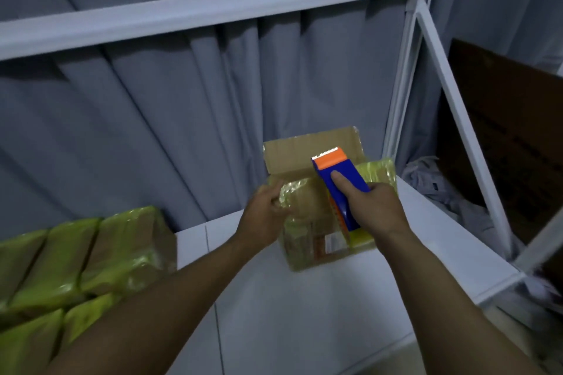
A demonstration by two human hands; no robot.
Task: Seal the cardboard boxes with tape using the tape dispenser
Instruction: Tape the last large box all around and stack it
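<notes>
A small cardboard box (pixel 307 234) wrapped in yellowish tape stands on the white table (pixel 304 313), its far flap standing up. My right hand (pixel 376 207) grips a blue tape dispenser (pixel 338 183) with an orange blade end, held over the box's top right. My left hand (pixel 265 216) holds the box's top left edge, fingers curled over it. The tape roll itself is mostly hidden by the dispenser and my hand.
Several taped boxes (pixel 76 265) lie stacked at the left of the table. A white metal frame (pixel 451 94) runs behind and to the right, with grey curtain (pixel 152 131) behind. A large brown carton (pixel 502 137) and crumpled white material (pixel 432 183) sit to the right.
</notes>
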